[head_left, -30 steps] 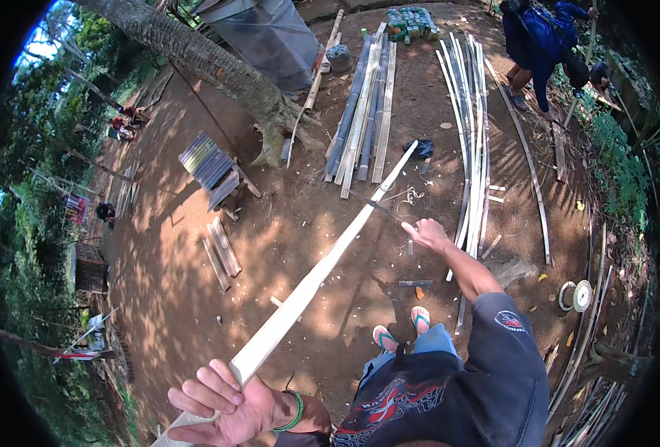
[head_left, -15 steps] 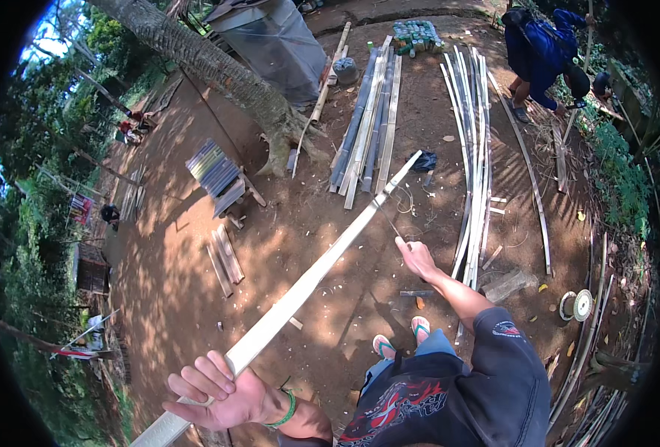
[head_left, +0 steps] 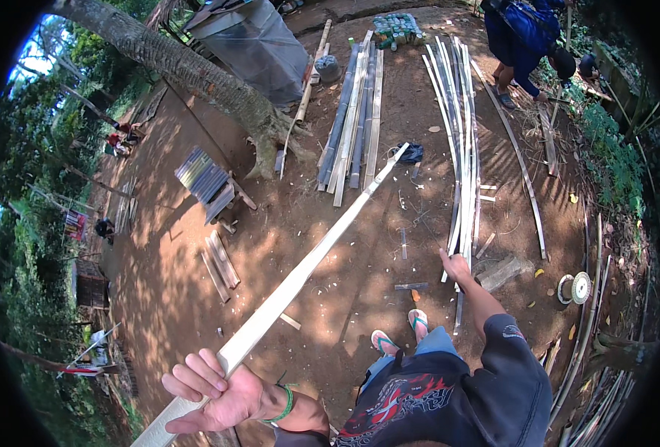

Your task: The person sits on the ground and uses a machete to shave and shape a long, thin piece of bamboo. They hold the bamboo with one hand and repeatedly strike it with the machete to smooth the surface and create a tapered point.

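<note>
My left hand (head_left: 233,395) is closed round the near part of a long, pale split-bamboo strip (head_left: 294,289). The strip slants from the lower left up toward the middle, its far end raised over the ground beside a black plastic bag (head_left: 412,153). Closed as well, my right hand (head_left: 456,267) grips a knife, whose thin dark blade (head_left: 427,223) points up and to the left. The blade stands apart from the strip, and the knife's handle is hidden in my fist.
Bundles of long bamboo strips (head_left: 464,149) and dark slats (head_left: 348,119) lie ahead. A tree trunk (head_left: 188,67) and a small bamboo bench (head_left: 203,179) stand left. At right are a wood block (head_left: 505,273), a spool (head_left: 574,287) and a bending person (head_left: 527,45).
My right hand has drawn the knife back, down and to the right, away from the strip it was at. The left hand keeps its hold. The whole view has shifted slightly.
</note>
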Demonstrator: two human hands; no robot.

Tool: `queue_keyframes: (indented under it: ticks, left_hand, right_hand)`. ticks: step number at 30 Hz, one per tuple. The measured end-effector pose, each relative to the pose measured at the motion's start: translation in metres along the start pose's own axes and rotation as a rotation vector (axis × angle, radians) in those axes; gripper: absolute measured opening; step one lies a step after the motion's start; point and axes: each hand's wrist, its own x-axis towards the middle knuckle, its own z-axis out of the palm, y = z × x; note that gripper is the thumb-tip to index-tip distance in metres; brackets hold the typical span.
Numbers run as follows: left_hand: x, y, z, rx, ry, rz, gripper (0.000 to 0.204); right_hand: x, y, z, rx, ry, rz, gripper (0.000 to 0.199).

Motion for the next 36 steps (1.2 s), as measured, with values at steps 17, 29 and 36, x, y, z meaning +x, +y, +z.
queue_keyframes:
  ticks: [17,29,36]
  left_hand:
    - [0.011,-0.019,0.007,-0.039,-0.274,0.058,0.063]
    - [-0.004,-0.005,-0.036,-0.087,-0.360,0.048,0.065]
    - [0.000,-0.001,-0.050,-0.063,-0.252,0.045,0.066]
  right_hand:
    - [-0.259,-0.120,0.004,0.529,-0.142,-0.689,0.051]
    - [-0.223,-0.141,0.004,0.283,-0.023,-0.658,0.066]
    - [-0.277,-0.169,0.018,0.382,-0.073,-0.740,0.056]
